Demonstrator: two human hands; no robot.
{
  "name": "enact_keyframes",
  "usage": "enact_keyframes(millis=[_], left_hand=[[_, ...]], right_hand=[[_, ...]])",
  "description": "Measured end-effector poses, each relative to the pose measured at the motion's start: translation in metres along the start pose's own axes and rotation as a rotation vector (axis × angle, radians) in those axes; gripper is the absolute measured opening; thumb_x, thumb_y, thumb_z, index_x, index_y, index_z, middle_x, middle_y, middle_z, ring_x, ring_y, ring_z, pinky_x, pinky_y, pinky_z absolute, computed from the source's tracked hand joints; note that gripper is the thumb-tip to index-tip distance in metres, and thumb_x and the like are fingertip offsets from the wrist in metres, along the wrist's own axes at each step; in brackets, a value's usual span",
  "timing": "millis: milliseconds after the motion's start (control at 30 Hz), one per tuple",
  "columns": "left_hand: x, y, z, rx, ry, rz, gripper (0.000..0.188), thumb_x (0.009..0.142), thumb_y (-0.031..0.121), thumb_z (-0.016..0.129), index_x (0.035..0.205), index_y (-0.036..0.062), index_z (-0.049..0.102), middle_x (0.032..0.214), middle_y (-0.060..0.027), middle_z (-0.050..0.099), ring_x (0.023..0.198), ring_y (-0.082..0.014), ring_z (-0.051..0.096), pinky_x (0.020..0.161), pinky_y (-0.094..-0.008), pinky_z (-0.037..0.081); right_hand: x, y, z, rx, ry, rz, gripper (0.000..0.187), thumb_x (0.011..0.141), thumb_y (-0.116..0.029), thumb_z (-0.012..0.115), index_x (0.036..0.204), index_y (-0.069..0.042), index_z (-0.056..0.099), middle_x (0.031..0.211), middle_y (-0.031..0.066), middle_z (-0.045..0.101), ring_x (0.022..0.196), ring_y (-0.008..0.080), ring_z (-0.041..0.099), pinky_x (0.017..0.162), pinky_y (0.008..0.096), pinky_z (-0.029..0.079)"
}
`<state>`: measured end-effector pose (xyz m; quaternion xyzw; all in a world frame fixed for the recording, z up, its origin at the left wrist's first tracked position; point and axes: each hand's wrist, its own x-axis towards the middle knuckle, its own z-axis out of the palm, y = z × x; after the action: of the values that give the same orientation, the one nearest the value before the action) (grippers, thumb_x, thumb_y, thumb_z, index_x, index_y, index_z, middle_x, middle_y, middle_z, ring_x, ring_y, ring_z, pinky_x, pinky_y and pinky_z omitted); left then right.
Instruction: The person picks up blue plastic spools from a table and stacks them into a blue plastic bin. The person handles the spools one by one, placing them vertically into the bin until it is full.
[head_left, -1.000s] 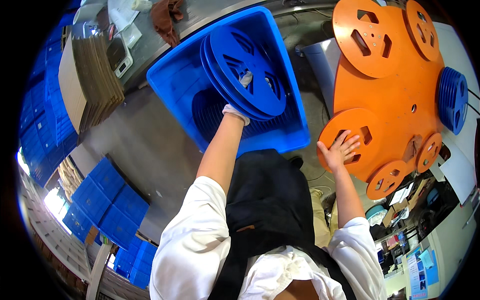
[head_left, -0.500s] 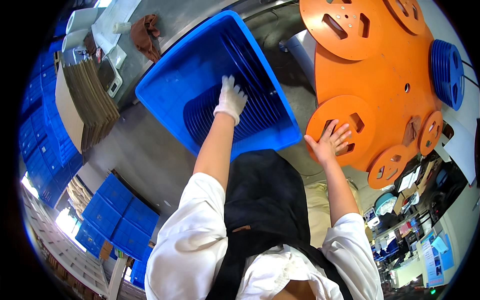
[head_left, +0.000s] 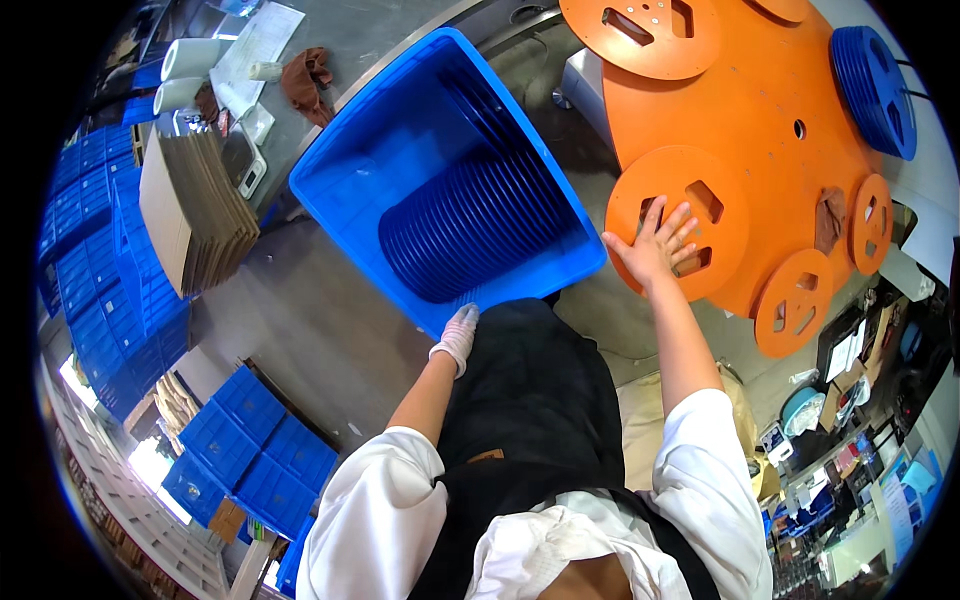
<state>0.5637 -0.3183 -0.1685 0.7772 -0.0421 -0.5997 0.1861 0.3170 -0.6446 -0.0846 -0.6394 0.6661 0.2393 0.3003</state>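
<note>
My left hand (head_left: 458, 340), in a white glove, is at the near rim of a blue plastic bin (head_left: 330, 140), its fingers drawn together on the edge. Inside the bin, a long row of dark blue round discs (head_left: 465, 225) stands on edge, with several more at the far right side. My bare right hand (head_left: 654, 246) lies with fingers spread on an orange disc (head_left: 690, 170) with cut-out slots. That disc rests at the edge of a large orange round table (head_left: 760, 130).
More slotted orange discs (head_left: 793, 302) sit around the orange table, with a stack of blue discs (head_left: 872, 95) at its far right. A metal bench (head_left: 390, 40) holds a brown cloth (head_left: 306, 85) and cardboard sheets (head_left: 200, 210). Blue crates (head_left: 250, 440) stand at left.
My left hand has come back out of the bin from the discs to the near rim. My right hand stays spread on the orange disc. The whole view has shifted slightly.
</note>
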Motion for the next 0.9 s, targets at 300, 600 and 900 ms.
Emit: enact_keyframes(millis=[300,600,900], left_hand=[[-0.113,-0.035,-0.020,0.287,0.135,0.261,0.050,0.099,0.039,0.050,0.137,0.0067,0.052,0.136,-0.0171,0.057,0.129,-0.0291,0.050,0.108,-0.0353,0.037],[-0.161,-0.165,-0.045,1.042,0.017,0.456,0.063,0.095,0.054,0.042,0.135,0.0077,0.054,0.140,-0.0187,0.051,0.131,-0.0368,0.047,0.108,-0.0437,0.038],[-0.115,-0.040,0.093,1.359,-0.366,0.838,0.048,0.096,0.043,0.045,0.127,0.0089,0.058,0.129,-0.0188,0.059,0.122,-0.0372,0.053,0.099,-0.0423,0.045]], right_hand=[[-0.030,0.117,0.019,0.791,0.348,-0.418,0.087,0.089,-0.036,0.068,0.155,-0.007,0.018,0.160,0.0221,0.013,0.148,0.0341,0.017,0.118,0.0383,0.022],[-0.349,0.451,0.305,0.599,-0.197,0.223,0.073,0.089,-0.048,0.061,0.136,0.007,0.048,0.138,0.0290,0.050,0.131,0.0384,0.047,0.109,0.0441,0.036],[-0.509,0.515,0.403,0.885,0.178,0.575,0.056,0.084,-0.046,0.061,0.105,0.006,0.068,0.108,0.0263,0.067,0.104,0.0384,0.064,0.089,0.0434,0.051]])
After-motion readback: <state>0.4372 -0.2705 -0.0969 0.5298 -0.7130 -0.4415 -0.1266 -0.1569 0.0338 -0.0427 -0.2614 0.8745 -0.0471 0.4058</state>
